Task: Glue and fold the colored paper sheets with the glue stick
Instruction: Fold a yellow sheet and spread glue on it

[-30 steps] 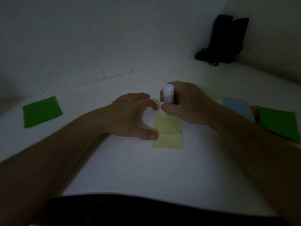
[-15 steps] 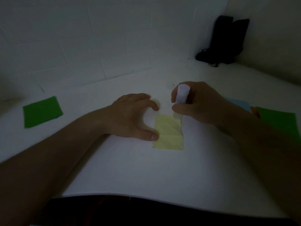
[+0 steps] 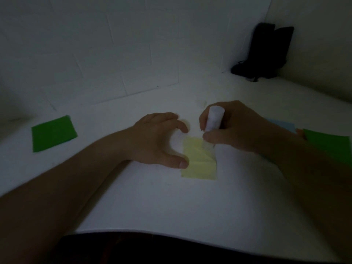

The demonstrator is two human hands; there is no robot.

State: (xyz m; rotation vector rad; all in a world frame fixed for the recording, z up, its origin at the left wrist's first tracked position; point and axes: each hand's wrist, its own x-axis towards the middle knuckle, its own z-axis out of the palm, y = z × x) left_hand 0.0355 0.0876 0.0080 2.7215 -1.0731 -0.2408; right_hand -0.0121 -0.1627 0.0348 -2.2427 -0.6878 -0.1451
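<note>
Yellow paper sheet (image 3: 199, 159), small, creased and apparently already folded at least once, lies flat near the middle of a white worktop (image 3: 171, 202), directly in front of the person. A white glue stick (image 3: 214, 121) stands tilted over the sheet's far right corner, its lower end at the paper; whether the tip actually touches cannot be told in the dim light. The right hand (image 3: 236, 126) grasps the glue stick, fingers (image 3: 209, 139) and thumb wrapped round its barrel. The left hand (image 3: 158, 138) grasps nothing: its thumb tip presses on the sheet's left edge, pinning it down, while its other fingers arch loosely above the worktop just beyond the sheet's far left corner.

Further out, a green sheet (image 3: 54, 133) lies flat on its own, well apart at the left. At the right, partly hidden behind the right forearm, lies a small group of more sheets: a light blue sheet (image 3: 282, 124), a sliver of an orange sheet (image 3: 300, 132) and a second green sheet (image 3: 329, 145). A dark object (image 3: 264, 52), possibly a bag, stands in the far right corner against the tiled wall.

Judging by this layout, the task is at an early or middle stage. The yellow sheet seems to be mid-gluing and has yet to be folded shut. The sheets at the right look flat and untouched, so probably remain to be done. The lone green sheet at the left may be a finished piece, though that is uncertain.
</note>
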